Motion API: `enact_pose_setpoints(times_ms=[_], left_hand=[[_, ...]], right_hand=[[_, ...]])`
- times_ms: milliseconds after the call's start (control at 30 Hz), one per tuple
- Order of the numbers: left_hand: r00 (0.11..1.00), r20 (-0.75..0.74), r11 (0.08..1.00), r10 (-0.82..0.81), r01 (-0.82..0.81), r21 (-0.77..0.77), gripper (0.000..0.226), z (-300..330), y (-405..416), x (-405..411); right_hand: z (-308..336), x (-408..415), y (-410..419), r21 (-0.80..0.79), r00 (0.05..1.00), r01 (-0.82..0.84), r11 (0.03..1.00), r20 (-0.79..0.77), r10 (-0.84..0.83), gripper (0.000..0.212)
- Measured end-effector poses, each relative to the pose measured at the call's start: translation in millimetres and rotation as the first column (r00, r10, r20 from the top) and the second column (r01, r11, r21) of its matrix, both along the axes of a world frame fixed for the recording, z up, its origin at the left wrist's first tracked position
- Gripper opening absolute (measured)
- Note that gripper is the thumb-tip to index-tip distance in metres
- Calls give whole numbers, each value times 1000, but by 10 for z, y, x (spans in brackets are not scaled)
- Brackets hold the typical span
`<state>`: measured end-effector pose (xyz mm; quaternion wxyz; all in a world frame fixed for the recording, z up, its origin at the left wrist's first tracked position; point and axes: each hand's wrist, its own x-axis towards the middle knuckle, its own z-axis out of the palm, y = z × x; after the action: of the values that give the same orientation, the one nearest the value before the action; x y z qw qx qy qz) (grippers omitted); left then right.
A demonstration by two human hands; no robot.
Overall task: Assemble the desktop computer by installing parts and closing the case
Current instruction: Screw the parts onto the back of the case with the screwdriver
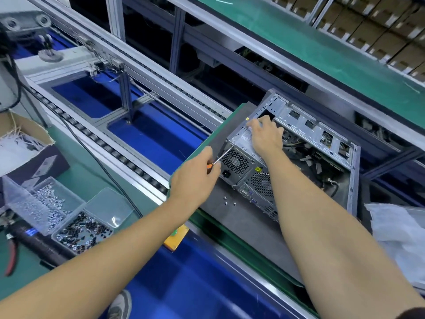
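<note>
An open grey computer case (317,134) lies on its side on a dark pallet (243,224), its rear panel with fan grilles facing me and cables showing inside. My left hand (195,178) grips a screwdriver (218,160) with an orange and black handle; its tip meets the upper left corner of the rear panel. My right hand (264,134) rests on the power supply (246,137) at the case's top corner, fingers curled over its far edge. Three loose screws (228,201) lie on the pallet below the case.
A roller conveyor (110,150) runs diagonally past the pallet. At left stand clear trays of screws (76,229), a cardboard box (20,143), red-handled pliers (11,254) and a black cable. White plastic wrap (400,233) lies at right. A green shelf (299,40) spans above.
</note>
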<state>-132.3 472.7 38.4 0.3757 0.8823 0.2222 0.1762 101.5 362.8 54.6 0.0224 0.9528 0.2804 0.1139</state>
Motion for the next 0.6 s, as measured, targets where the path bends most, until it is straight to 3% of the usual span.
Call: enact_pose_setpoints(times_ms=[33, 67, 100, 167, 200, 233, 267, 300, 333, 367, 400, 433, 467, 500, 533, 600], left_hand=[[1000, 18, 942, 18, -12, -336, 23, 5, -10, 39], [999, 5, 754, 51, -35, -656, 23, 21, -8, 71], [997, -45, 494, 61, -69, -867, 22, 51, -9, 73], [994, -101, 71, -42, -97, -993, 16, 82, -9, 53], [993, -78, -70, -88, -84, -994, 13, 97, -18, 46], [992, -48, -128, -114, -62, -990, 13, 107, -29, 50], [991, -30, -101, -131, -43, -994, 14, 121, -36, 63], [990, -28, 13, -140, -27, -1000, 16, 126, -38, 90], [989, -32, 219, -147, 0, -976, 18, 129, -44, 107], [988, -56, 504, -142, 23, -864, 19, 132, -49, 112], [988, -92, 794, -121, 41, -606, 19, 113, -49, 112], [986, -144, 970, -82, 45, -240, 21, 67, -56, 105], [981, -194, 993, -29, 51, 110, 28, 26, -82, 85], [977, -214, 941, 5, 68, 331, 36, -3, -110, 73], [979, -202, 905, 12, 75, 418, 38, -11, -129, 72], [990, -143, 947, 5, 42, 318, 23, 14, -103, 88]], right_hand=[[7, -10, 4, 28, 1000, 12, 1000, -4, -12, 29], [19, -14, 6, 33, 1000, 20, 999, -9, -20, 31], [9, -9, 10, 29, 1000, 17, 999, -3, -17, 33], [6, -2, -4, 1, 1000, 15, 1000, 13, -15, 35], [32, -18, 0, 12, 1000, 17, 1000, -7, -17, 34], [29, -6, 1, 27, 1000, 20, 999, -17, -19, 35], [37, -5, 2, 16, 999, 34, 999, -25, -34, 34], [28, -11, 7, 4, 1000, 26, 1000, -13, -26, 31], [43, -48, 20, -3, 999, 31, 1000, -17, -31, 32], [47, -50, 26, 2, 1000, 25, 1000, -12, -25, 34], [49, -42, 40, -13, 999, 32, 999, -5, -32, 36], [36, -34, 49, -19, 1000, 28, 999, 14, -27, 36], [22, -35, 44, -32, 999, 34, 999, 13, -34, 36], [-5, -10, 28, -17, 1000, 21, 1000, 21, -21, 35], [-11, 11, 23, -18, 999, 25, 1000, 20, -25, 35], [27, 0, 7, -8, 999, 29, 1000, 16, -29, 36]])
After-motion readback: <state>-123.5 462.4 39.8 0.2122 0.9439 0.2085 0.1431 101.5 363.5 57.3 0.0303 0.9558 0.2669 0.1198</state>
